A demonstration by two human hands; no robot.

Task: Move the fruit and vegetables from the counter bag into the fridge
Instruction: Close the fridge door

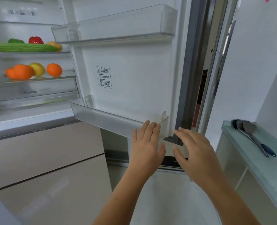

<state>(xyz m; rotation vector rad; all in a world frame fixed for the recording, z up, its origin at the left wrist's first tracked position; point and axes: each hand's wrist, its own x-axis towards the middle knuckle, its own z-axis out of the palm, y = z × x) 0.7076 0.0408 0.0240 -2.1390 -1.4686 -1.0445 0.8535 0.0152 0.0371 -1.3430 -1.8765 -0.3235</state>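
Left hand (146,143) & right hand (194,151) are held spread at lower ctr, each grip empty. Oranges (54,69), upper left, are judged firm, light, roll-prone; best cupped whole.

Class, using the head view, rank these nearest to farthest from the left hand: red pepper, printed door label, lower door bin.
1. lower door bin, right by the left hand.
2. printed door label, mid-door, higher up.
3. red pepper, upper fridge shelf, far left.

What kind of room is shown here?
Most likely a home kitchen: an open white fridge holding round oranges and a long green cucumber, beside a glass-topped counter with metal cooking utensils.
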